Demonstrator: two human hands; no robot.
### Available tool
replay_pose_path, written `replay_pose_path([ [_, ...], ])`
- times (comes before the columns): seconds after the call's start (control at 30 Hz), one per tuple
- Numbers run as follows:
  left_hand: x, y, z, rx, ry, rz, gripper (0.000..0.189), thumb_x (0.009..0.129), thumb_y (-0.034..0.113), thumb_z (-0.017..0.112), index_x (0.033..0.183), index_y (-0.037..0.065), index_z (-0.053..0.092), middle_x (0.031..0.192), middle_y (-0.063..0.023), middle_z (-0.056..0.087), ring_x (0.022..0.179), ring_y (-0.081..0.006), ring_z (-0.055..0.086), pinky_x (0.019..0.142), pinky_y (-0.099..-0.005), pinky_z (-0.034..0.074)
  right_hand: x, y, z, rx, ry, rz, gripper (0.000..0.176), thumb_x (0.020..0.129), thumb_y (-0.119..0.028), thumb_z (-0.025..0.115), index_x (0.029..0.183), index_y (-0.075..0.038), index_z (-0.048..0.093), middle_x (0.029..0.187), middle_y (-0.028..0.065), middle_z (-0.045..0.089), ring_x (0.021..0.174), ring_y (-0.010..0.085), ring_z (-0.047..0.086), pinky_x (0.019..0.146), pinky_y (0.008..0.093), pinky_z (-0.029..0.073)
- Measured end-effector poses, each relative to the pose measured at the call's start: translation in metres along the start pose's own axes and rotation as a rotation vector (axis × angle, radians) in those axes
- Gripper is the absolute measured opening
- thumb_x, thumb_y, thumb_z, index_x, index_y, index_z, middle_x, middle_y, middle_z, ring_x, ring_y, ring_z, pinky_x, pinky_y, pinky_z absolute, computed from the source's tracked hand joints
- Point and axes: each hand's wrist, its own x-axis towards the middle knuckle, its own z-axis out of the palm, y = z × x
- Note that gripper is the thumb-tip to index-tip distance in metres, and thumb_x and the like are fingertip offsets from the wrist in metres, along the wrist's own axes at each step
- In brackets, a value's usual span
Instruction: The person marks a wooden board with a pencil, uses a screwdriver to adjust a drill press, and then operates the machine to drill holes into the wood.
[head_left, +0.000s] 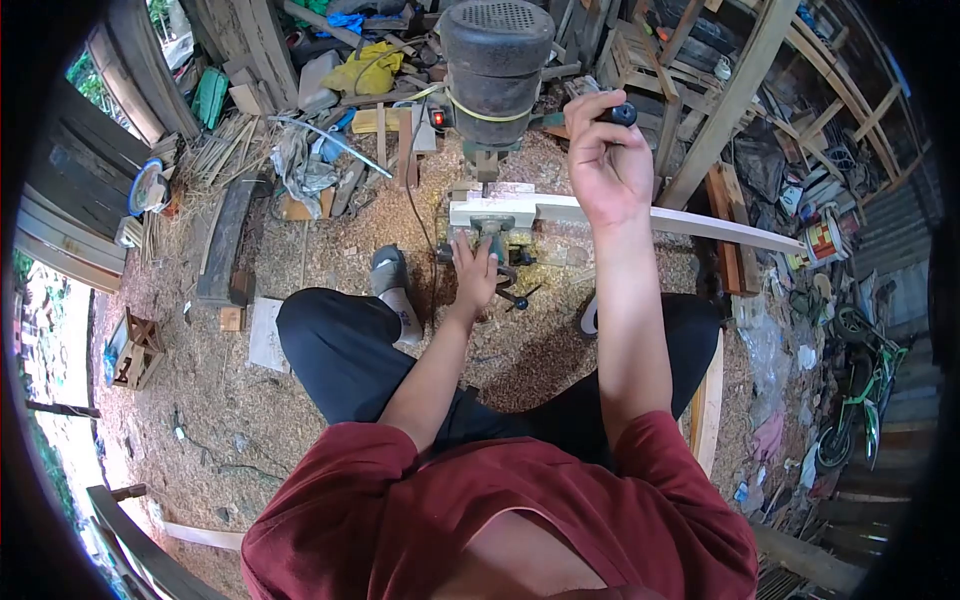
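In front of me stands a drill press with a dark motor housing and a bit pointing down. Under the bit, a long pale wooden board lies across the vise and stretches far to the right. My left hand rests with fingers stretched against the near side of the vise, holding nothing. Raised at the right of the motor, my right hand is wrapped round a black lever handle. Most of that lever is hidden. A vise crank is just right of my left hand.
Wood shavings cover the ground. A dark timber lies to the left, and a wooden post slants at the right. A paint bucket stands by the board's far end. A green bicycle is at far right.
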Motion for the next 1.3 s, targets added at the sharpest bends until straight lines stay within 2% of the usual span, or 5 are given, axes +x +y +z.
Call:
replay_pose_path([
  [0.5,0.011,-0.016,-0.008,0.006,-0.178,-0.071,0.055,0.108,0.044,0.044,0.153,0.012,0.047,0.167,-0.0345,0.01,0.156,-0.0518,-0.004,0.127,-0.0524,0.0,0.007,-0.016,-0.014,-0.112,-0.22,0.024,0.02,0.1,-0.004,0.055,0.116,0.008,0.053,0.106,0.0146,0.059,0.107,0.0279,0.071,0.07,0.0285,0.066],
  [0.67,0.03,0.105,-0.147,0.247,-0.943,-0.091,0.065,0.106,0.052,0.043,0.157,0.012,0.042,0.166,-0.0263,0.028,0.155,-0.0425,0.024,0.127,-0.0429,0.022,-0.012,-0.047,-0.087,-0.837,0.077,-0.364,0.032,0.105,-0.026,0.055,0.123,0.001,0.055,0.101,0.0118,0.067,0.088,0.0235,0.072,0.067,0.0274,0.058],
  [0.97,0.062,0.087,-0.201,0.212,-0.772,0.295,0.051,0.104,0.033,0.056,0.147,0.007,0.053,0.134,-0.0223,0.065,0.121,-0.0378,0.064,0.102,-0.0466,0.05,-0.051,-0.161,-0.382,-2.45,1.022,-0.773,0.028,0.096,-0.026,0.062,0.096,0.001,0.066,0.08,0.0156,0.07,0.076,0.0321,0.069,0.072,0.0443,0.052],
  [1.13,0.069,0.062,-0.167,0.829,-1.232,-0.039,0.051,0.102,0.037,0.055,0.143,0.008,0.058,0.14,-0.0178,0.063,0.128,-0.0386,0.06,0.109,-0.0467,0.048,-0.059,-0.165,-0.409,-2.563,1.141,-0.596,0.03,0.092,-0.026,0.066,0.094,0.004,0.067,0.085,0.023,0.071,0.083,0.0422,0.069,0.076,0.047,0.053],
  [1.3,0.072,0.057,-0.163,0.408,-1.085,0.092,0.049,0.101,0.034,0.055,0.145,0.015,0.057,0.137,-0.0169,0.065,0.126,-0.039,0.061,0.106,-0.0487,0.049,-0.056,-0.178,-0.43,-2.396,1.051,-0.459,0.038,0.102,-0.034,0.055,0.103,0.002,0.067,0.09,0.0207,0.068,0.085,0.038,0.067,0.077,0.047,0.051],
])
